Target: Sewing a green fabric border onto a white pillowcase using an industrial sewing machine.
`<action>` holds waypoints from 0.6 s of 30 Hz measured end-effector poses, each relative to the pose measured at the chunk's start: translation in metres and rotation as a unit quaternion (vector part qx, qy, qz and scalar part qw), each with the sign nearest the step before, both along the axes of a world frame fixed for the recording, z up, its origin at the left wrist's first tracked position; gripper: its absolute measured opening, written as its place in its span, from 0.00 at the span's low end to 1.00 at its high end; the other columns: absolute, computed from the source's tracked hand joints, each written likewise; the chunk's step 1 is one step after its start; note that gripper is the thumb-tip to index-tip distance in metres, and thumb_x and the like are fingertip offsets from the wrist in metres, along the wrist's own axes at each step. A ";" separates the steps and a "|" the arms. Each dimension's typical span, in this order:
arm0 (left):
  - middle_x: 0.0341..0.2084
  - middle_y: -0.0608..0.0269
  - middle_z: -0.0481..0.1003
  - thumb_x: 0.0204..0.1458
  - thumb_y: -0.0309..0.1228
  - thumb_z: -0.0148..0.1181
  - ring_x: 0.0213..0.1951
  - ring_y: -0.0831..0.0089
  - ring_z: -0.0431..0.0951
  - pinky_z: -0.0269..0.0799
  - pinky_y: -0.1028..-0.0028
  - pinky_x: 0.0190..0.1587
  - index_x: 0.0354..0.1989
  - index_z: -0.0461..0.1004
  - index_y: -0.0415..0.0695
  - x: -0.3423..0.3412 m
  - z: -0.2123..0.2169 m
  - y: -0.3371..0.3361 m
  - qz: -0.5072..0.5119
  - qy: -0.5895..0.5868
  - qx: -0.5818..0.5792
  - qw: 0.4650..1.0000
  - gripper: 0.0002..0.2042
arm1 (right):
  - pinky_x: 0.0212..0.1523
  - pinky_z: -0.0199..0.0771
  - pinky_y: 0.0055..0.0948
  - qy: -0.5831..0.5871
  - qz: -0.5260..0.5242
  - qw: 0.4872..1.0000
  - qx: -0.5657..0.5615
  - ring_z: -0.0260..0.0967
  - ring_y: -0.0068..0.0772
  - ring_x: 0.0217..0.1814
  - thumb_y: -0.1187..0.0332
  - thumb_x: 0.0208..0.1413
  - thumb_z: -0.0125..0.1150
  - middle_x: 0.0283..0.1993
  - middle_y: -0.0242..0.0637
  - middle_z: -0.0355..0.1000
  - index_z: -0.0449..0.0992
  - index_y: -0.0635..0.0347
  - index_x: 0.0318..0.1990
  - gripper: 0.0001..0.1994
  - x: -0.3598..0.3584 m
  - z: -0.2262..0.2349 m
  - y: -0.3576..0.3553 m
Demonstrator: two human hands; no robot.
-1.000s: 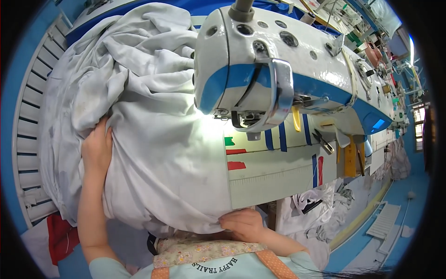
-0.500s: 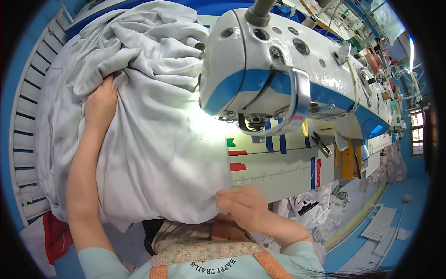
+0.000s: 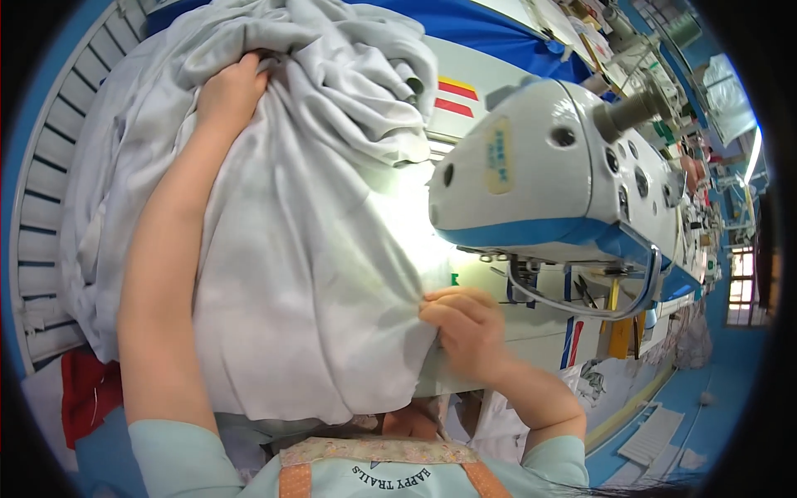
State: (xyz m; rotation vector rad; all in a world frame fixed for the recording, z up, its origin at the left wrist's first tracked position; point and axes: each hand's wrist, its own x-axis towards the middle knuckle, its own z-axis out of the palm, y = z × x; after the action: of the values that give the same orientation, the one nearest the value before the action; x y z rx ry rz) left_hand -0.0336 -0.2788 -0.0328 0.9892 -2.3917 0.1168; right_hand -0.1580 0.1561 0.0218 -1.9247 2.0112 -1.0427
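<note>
A large white cloth (image 3: 282,307) lies over the left of the sewing table, bunched in folds at the far side and hanging down toward me at the near edge. Deep in the far folds, my left hand (image 3: 230,93) grips the cloth with its fingers tucked under a fold. At the cloth's right edge, my right hand (image 3: 469,328) pinches the fabric between thumb and fingers, slightly blurred. Just beyond that hand stands a white and blue sewing machine (image 3: 531,174), its lamp lighting the cloth beside it.
A slatted white rack (image 3: 43,216) borders the left. Thread snips (image 3: 585,290) and a yellow ruler (image 3: 621,332) lie right of the machine. Red cloth (image 3: 90,398) sits at the lower left, and blue cloth (image 3: 490,41) lies behind the machine.
My left hand has moved farther away, shifting the folds with it. My right hand has gone up along the cloth's right edge, pulling creases into it. The head view has shifted.
</note>
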 end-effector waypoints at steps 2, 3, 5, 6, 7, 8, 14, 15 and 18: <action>0.33 0.43 0.79 0.52 0.43 0.61 0.38 0.48 0.80 0.75 0.55 0.42 0.52 0.72 0.46 0.003 0.015 0.000 -0.023 0.004 0.040 0.999 0.22 | 0.41 0.75 0.33 0.007 0.002 1.000 0.001 0.74 0.39 0.43 0.82 0.35 0.61 0.36 0.34 0.75 0.78 0.58 0.35 0.15 -0.003 0.001 -0.004; 0.38 0.43 0.78 0.50 0.44 0.62 0.42 0.49 0.78 0.73 0.56 0.46 0.56 0.70 0.46 0.011 0.027 0.008 -0.020 0.021 0.106 0.994 0.26 | 0.41 0.75 0.33 0.010 0.004 1.000 0.002 0.73 0.40 0.43 0.82 0.36 0.61 0.37 0.34 0.74 0.78 0.57 0.36 0.15 -0.003 0.002 -0.004; 0.47 0.42 0.75 0.47 0.46 0.65 0.51 0.49 0.74 0.69 0.59 0.54 0.63 0.65 0.45 0.035 0.056 0.038 -0.125 0.071 0.200 0.969 0.35 | 0.36 0.73 0.37 0.021 -0.030 0.999 0.004 0.72 0.40 0.39 0.81 0.36 0.62 0.35 0.36 0.73 0.79 0.56 0.35 0.14 -0.002 0.003 -0.003; 0.52 0.42 0.71 0.44 0.45 0.67 0.55 0.49 0.71 0.66 0.60 0.57 0.66 0.60 0.43 0.059 0.067 0.060 -0.114 0.006 0.184 0.976 0.40 | 0.35 0.72 0.37 0.029 -0.052 0.998 0.025 0.71 0.40 0.38 0.81 0.37 0.63 0.35 0.36 0.72 0.80 0.55 0.35 0.14 -0.001 0.004 -0.001; 0.57 0.43 0.68 0.41 0.44 0.70 0.59 0.49 0.67 0.62 0.61 0.60 0.68 0.56 0.42 0.092 0.075 0.088 -0.167 -0.041 0.143 0.975 0.45 | 0.33 0.71 0.38 0.032 -0.072 0.997 0.023 0.71 0.40 0.37 0.81 0.37 0.63 0.35 0.37 0.72 0.80 0.55 0.35 0.14 0.000 0.005 0.001; 0.58 0.44 0.67 0.37 0.38 0.73 0.59 0.48 0.66 0.61 0.60 0.60 0.69 0.54 0.42 0.127 0.079 0.116 -0.136 -0.102 0.140 0.975 0.48 | 0.31 0.68 0.39 0.013 -0.088 0.996 0.029 0.71 0.41 0.35 0.80 0.39 0.64 0.32 0.38 0.72 0.81 0.54 0.34 0.12 0.001 0.004 0.001; 0.47 0.39 0.74 0.53 0.32 0.58 0.49 0.47 0.74 0.69 0.58 0.51 0.55 0.68 0.35 0.266 0.068 0.145 0.115 -0.176 0.194 0.958 0.22 | 0.35 0.70 0.30 -0.159 -0.115 0.980 0.038 0.71 0.34 0.32 0.85 0.48 0.53 0.29 0.38 0.73 0.78 0.62 0.35 0.11 0.013 0.001 0.003; 0.47 0.41 0.75 0.54 0.32 0.57 0.49 0.50 0.75 0.69 0.61 0.51 0.52 0.70 0.34 0.265 0.086 0.120 0.083 -0.192 -0.009 0.978 0.20 | 0.35 0.69 0.28 -0.200 -0.125 0.971 0.036 0.71 0.30 0.32 0.85 0.50 0.51 0.29 0.37 0.73 0.78 0.63 0.36 0.11 0.017 0.002 0.003; 0.55 0.50 0.71 0.54 0.32 0.59 0.55 0.60 0.73 0.67 0.68 0.55 0.51 0.72 0.36 0.241 0.130 0.099 0.145 0.172 0.174 0.959 0.18 | 0.41 0.69 0.24 -0.398 -0.128 0.903 0.097 0.71 0.22 0.39 0.82 0.56 0.49 0.36 0.30 0.74 0.75 0.60 0.43 0.12 0.033 0.009 0.007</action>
State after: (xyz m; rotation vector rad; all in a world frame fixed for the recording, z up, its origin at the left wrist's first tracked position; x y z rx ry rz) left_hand 0.2076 -0.1795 0.0975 1.3912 -1.9729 -0.3551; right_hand -0.1246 0.1636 0.0303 -0.9000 1.7823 -1.3343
